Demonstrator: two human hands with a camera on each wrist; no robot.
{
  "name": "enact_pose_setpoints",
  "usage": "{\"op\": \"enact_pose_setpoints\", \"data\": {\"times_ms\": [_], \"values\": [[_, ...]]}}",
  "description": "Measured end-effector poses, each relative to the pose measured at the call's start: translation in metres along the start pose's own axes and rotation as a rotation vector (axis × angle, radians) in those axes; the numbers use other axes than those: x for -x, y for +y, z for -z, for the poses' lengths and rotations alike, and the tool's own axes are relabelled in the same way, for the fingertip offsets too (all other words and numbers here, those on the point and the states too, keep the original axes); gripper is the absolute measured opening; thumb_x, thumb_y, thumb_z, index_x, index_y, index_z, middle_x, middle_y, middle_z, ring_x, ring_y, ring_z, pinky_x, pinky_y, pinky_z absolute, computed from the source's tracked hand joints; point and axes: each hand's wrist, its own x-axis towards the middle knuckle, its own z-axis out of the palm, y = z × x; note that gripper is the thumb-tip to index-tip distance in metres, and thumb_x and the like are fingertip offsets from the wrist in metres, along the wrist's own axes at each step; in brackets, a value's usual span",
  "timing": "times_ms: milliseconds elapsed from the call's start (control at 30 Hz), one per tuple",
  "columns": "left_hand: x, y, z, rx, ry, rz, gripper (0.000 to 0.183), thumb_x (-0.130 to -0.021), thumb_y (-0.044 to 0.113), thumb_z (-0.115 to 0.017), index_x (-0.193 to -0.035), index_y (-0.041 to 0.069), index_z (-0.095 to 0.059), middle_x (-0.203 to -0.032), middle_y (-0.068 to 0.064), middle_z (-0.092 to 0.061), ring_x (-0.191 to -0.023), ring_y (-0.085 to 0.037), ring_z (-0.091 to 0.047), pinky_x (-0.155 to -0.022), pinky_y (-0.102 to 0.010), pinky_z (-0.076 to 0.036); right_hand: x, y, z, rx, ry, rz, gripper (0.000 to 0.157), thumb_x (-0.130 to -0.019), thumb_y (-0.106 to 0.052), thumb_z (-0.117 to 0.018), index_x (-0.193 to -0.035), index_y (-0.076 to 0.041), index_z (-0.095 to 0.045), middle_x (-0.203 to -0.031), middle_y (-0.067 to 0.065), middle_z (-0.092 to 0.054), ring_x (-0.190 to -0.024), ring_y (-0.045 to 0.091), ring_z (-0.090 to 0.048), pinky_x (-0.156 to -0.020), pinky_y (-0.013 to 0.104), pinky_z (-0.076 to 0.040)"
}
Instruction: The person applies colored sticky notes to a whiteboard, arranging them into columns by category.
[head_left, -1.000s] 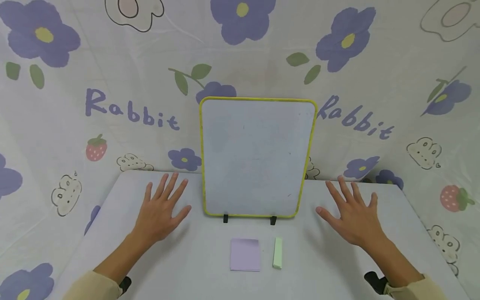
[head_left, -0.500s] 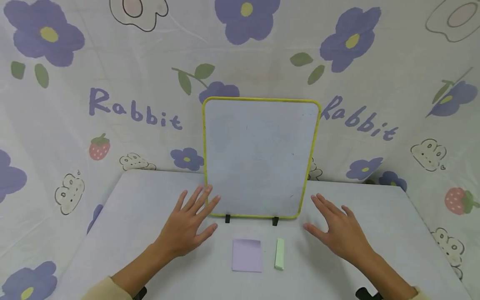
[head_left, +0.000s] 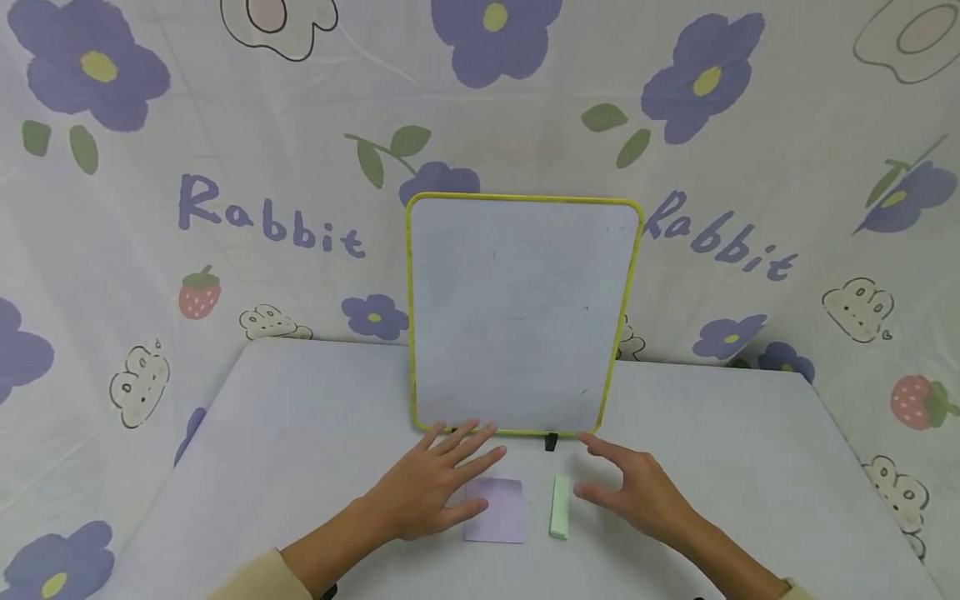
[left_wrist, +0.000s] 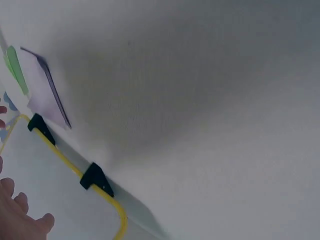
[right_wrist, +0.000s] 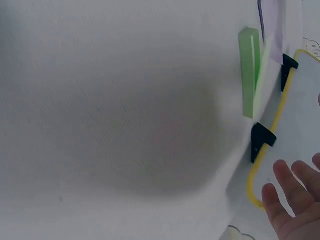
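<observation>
A square pad of purple sticky notes (head_left: 504, 521) lies on the white table in the head view. To its right is a narrow light-green paper strip (head_left: 559, 508), which looks layered or folded in the right wrist view (right_wrist: 248, 72). My left hand (head_left: 427, 490) hovers over the pad's left part with fingers spread, hiding some of it; whether it touches cannot be told. Just right of the green strip is my right hand (head_left: 641, 492), thumb and fingers apart, holding nothing. Both hands also show at the edges of the wrist views.
Behind the papers a yellow-framed whiteboard (head_left: 525, 317) stands upright on black feet (head_left: 551, 442). The white table (head_left: 315, 408) extends to both sides. A flower-patterned cloth (head_left: 525, 125) hangs at the back and sides.
Both hands have moved inward and nearer the body, from either side of the whiteboard to the two papers. The purple pad and green strip stay where they were on the table.
</observation>
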Motion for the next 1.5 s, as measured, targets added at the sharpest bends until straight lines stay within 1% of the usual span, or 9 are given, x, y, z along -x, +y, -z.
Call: {"op": "enact_pose_setpoints", "data": {"times_ms": [100, 267, 467, 633, 900, 1033, 1200, 1367, 1500], "values": [[-0.003, 0.006, -0.006, 0.006, -0.046, -0.018, 0.062, -0.103, 0.052, -0.041, -0.157, 0.022, -0.033, -0.164, -0.005, -0.024, -0.150, -0.026, -0.023, -0.113, -0.056, -0.029, 0.001, 0.002, -0.008, -0.062, -0.053, 0.013, 0.068, -0.082, -0.038, -0.081, -0.140, -0.010, -0.058, -0.133, 0.008, -0.064, -0.122, 0.030, -0.060, -0.099, 0.051, -0.047], [-0.007, 0.014, -0.018, 0.008, -0.090, -0.044, 0.062, -0.103, 0.053, -0.040, -0.157, 0.024, -0.033, -0.163, -0.002, -0.027, -0.150, -0.024, -0.024, -0.113, -0.054, -0.031, 0.001, 0.005, -0.018, -0.076, -0.110, 0.060, 0.064, -0.082, -0.039, -0.081, -0.134, -0.007, -0.063, -0.130, 0.005, -0.066, -0.115, 0.027, -0.064, -0.094, 0.050, -0.050], [-0.010, 0.025, -0.034, 0.024, -0.091, -0.082, 0.060, -0.102, 0.053, -0.042, -0.155, 0.024, -0.039, -0.160, 0.001, -0.035, -0.147, -0.021, -0.031, -0.112, -0.052, -0.033, 0.002, 0.006, -0.025, -0.069, -0.115, 0.148, 0.053, -0.078, -0.033, -0.084, -0.122, -0.006, -0.070, -0.120, -0.001, -0.071, -0.114, 0.022, -0.065, -0.095, 0.044, -0.051], [-0.013, 0.036, -0.042, 0.057, -0.107, -0.112, 0.061, -0.102, 0.052, -0.042, -0.155, 0.022, -0.038, -0.158, 0.002, -0.037, -0.146, -0.019, -0.034, -0.111, -0.050, -0.035, 0.006, 0.009, -0.030, -0.023, -0.079, 0.221, 0.049, -0.075, -0.031, -0.087, -0.116, -0.010, -0.072, -0.114, -0.002, -0.072, -0.108, 0.019, -0.066, -0.092, 0.041, -0.051], [-0.014, 0.045, -0.046, 0.065, -0.171, -0.154, 0.064, -0.103, 0.053, -0.037, -0.157, 0.019, -0.033, -0.160, 0.002, -0.033, -0.148, -0.019, -0.029, -0.113, -0.052, -0.031, 0.008, 0.014, -0.035, 0.001, -0.034, 0.338, 0.046, -0.071, -0.022, -0.090, -0.112, -0.011, -0.071, -0.111, -0.001, -0.071, -0.106, 0.021, -0.065, -0.089, 0.042, -0.051], [-0.015, 0.046, -0.048, 0.055, -0.162, -0.169, 0.065, -0.103, 0.053, -0.037, -0.156, 0.017, -0.035, -0.160, 0.002, -0.034, -0.147, -0.019, -0.030, -0.113, -0.053, -0.031, 0.008, 0.016, -0.037, -0.017, -0.042, 0.352, 0.045, -0.071, -0.019, -0.089, -0.111, -0.011, -0.071, -0.111, 0.000, -0.071, -0.107, 0.023, -0.065, -0.091, 0.041, -0.051], [-0.017, 0.047, -0.050, 0.041, -0.155, -0.193, 0.064, -0.103, 0.053, -0.038, -0.155, 0.016, -0.037, -0.158, 0.001, -0.037, -0.146, -0.019, -0.033, -0.113, -0.050, -0.032, 0.009, 0.021, -0.037, -0.053, -0.044, 0.344, 0.042, -0.073, -0.017, -0.089, -0.111, -0.012, -0.072, -0.111, -0.001, -0.072, -0.107, 0.022, -0.066, -0.095, 0.032, -0.050], [-0.018, 0.050, -0.049, 0.010, -0.169, -0.217, 0.063, -0.103, 0.052, -0.037, -0.155, 0.016, -0.038, -0.158, 0.002, -0.038, -0.145, -0.018, -0.035, -0.114, -0.047, -0.030, 0.009, 0.024, -0.036, -0.093, -0.035, 0.376, 0.038, -0.074, -0.015, -0.088, -0.108, -0.010, -0.073, -0.110, 0.002, -0.073, -0.106, 0.023, -0.067, -0.097, 0.023, -0.047], [-0.018, 0.052, -0.049, -0.011, -0.172, -0.232, 0.063, -0.103, 0.052, -0.036, -0.155, 0.016, -0.038, -0.158, 0.002, -0.038, -0.145, -0.017, -0.035, -0.114, -0.046, -0.030, 0.009, 0.025, -0.035, -0.112, -0.051, 0.374, 0.030, -0.079, -0.016, -0.084, -0.107, -0.011, -0.074, -0.111, 0.003, -0.073, -0.108, 0.025, -0.067, -0.099, 0.023, -0.046]]}}
